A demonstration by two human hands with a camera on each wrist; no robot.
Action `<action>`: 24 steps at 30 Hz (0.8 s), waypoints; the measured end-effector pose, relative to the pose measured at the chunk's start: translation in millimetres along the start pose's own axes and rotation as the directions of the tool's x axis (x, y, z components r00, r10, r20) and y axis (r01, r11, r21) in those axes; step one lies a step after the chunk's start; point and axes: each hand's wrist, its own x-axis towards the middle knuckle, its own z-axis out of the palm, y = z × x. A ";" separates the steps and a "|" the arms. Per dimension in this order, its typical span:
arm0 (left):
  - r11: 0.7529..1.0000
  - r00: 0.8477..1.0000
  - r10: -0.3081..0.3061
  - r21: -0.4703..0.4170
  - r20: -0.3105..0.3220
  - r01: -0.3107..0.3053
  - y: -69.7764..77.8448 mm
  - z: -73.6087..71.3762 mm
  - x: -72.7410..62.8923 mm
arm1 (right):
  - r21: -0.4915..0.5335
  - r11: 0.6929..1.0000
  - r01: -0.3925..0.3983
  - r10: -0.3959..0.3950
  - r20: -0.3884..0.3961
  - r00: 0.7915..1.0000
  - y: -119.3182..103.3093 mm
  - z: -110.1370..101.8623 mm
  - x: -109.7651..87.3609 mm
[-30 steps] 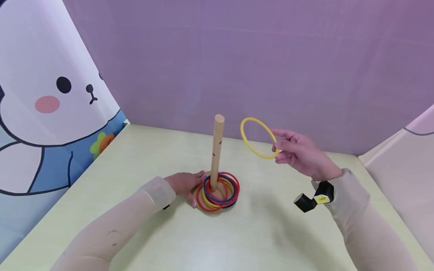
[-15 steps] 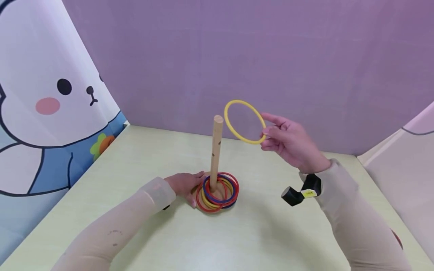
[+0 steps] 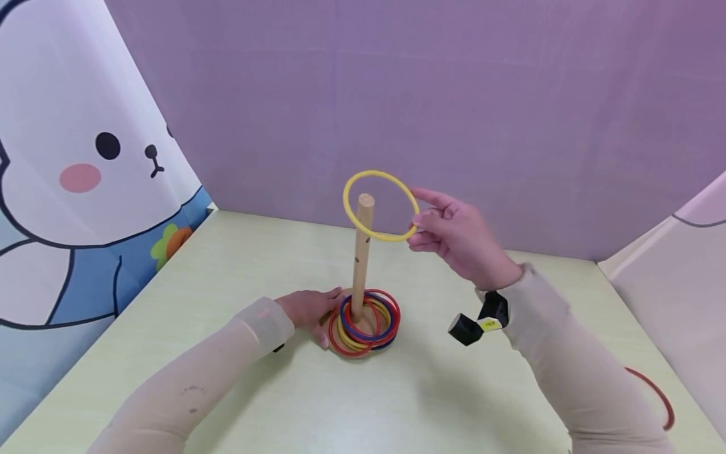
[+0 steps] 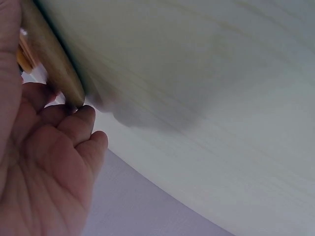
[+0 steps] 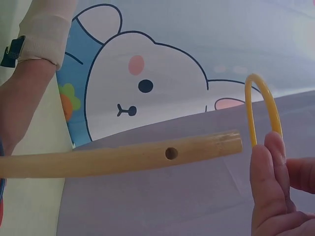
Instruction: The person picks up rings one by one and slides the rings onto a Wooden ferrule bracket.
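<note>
My right hand (image 3: 456,238) pinches a thin yellow ring (image 3: 388,238) between thumb and fingers. In the head view the ring overlaps the top of an upright wooden post (image 3: 361,265); from the right wrist, the yellow ring (image 5: 275,115) stands just beyond the post's tip (image 5: 231,142). Several red, blue and yellow rings (image 3: 397,310) lie loosely stacked around the post's foot, on its round wooden base (image 3: 368,323). On the left side, my left hand (image 3: 309,310) holds the base's edge, its fingertips curled against the wooden rim (image 4: 61,73) in the left wrist view.
A red ring (image 3: 660,397) lies on the pale table (image 3: 255,252) at the right, partly behind the right sleeve. Purple cloth (image 3: 454,94) rises along the back edge, and a cartoon-printed cloth (image 3: 113,208) hangs at the left.
My right hand has carried the yellow ring leftward and up, from beside the post to its top. The left hand stays at the base. A red ring has come into view at right.
</note>
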 end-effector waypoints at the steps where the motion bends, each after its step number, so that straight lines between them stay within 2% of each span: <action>1: 1.000 1.000 0.001 -0.001 0.000 -0.001 0.2 0.0 0.0 | -0.001 1.000 -0.003 0.003 -0.001 1.000 0.6 1.1 0.5; 11: 1.000 1.000 -0.020 -0.011 0.006 0.020 2.3 0.3 1.0 | -0.037 0.999 -0.014 0.014 -0.007 1.000 10.9 5.0 4.7; 24: 1.000 1.000 -0.017 -0.026 0.002 0.017 0.6 0.2 -2.3 | -0.119 0.989 -0.082 0.079 -0.026 0.997 32.4 3.4 5.8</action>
